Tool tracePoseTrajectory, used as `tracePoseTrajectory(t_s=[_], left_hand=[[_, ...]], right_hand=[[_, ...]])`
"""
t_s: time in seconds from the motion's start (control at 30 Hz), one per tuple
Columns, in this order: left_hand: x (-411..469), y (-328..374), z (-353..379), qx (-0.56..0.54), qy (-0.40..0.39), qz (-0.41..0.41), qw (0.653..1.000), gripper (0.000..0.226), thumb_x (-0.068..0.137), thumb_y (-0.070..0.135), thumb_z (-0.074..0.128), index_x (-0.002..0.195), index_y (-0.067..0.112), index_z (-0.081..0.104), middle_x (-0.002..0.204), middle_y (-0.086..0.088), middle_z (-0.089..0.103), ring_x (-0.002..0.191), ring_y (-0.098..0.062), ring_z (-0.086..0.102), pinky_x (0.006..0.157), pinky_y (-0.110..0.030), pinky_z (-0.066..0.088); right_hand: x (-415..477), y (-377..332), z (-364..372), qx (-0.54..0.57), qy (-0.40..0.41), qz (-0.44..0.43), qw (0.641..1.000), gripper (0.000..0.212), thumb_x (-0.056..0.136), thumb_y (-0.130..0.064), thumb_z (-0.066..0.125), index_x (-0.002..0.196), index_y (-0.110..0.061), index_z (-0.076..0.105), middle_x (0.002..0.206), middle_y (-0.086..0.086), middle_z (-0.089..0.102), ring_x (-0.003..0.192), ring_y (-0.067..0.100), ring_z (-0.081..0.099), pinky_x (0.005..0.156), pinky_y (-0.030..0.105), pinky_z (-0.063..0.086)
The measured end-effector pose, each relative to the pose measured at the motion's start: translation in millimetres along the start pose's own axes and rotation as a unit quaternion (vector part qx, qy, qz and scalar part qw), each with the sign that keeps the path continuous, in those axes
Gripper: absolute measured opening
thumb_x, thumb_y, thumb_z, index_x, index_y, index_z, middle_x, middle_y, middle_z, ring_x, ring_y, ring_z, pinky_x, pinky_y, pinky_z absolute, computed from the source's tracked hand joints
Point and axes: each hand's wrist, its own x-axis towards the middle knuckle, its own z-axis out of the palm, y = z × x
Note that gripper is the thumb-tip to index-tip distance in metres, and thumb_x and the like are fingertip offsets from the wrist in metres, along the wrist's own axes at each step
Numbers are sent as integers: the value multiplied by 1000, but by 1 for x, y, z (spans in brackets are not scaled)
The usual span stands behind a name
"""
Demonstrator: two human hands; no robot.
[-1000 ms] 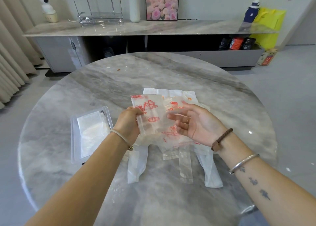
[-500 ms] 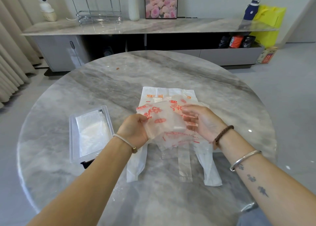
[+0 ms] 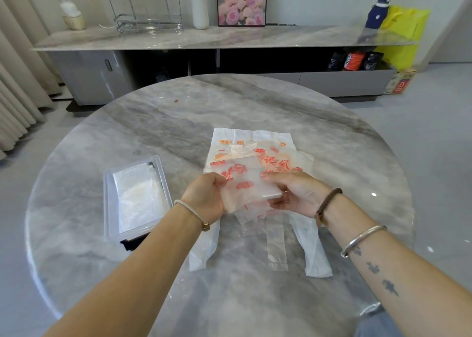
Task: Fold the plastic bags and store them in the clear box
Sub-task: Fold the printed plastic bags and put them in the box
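Observation:
A folded translucent plastic bag with red print is held just above the table between both hands. My left hand pinches its left edge and my right hand grips its right edge from below. Under it lie more flat plastic bags, white and clear, with their handles trailing toward me. The clear box stands open to the left of my left hand, with a folded white bag inside it.
The round marble table carries everything; its near edge curves just below my forearms. A long grey sideboard runs along the far wall with a vase, a framed picture and a wire rack. Curtains hang at far left.
The bag has been folded smaller: my right hand closed in from the open-palm pose and now grips the right edge, while my left hand has kept its hold.

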Motion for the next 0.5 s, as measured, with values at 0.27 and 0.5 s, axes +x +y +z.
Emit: tracePoseTrajectory(t_s=[0.27,0.5], left_hand=[[1,-4,4,26,9,-7,1000,39,91,-3,23,121,4,47,97,-14,63,83,-28,61,66,-45,46],[7,-4,5,153,95,29,983,31,89,4,44,117,5,54,106,-13,62,87,-26,58,65,-36,55]], right_hand=[[3,4,6,-147,48,-74,985,26,93,-23,53,68,-16,56,62,1,52,49,12,45,37,16,36],[5,3,8,-263,108,-148,947,29,91,-22,55,65,-12,45,67,2,43,60,13,41,44,17,36]])
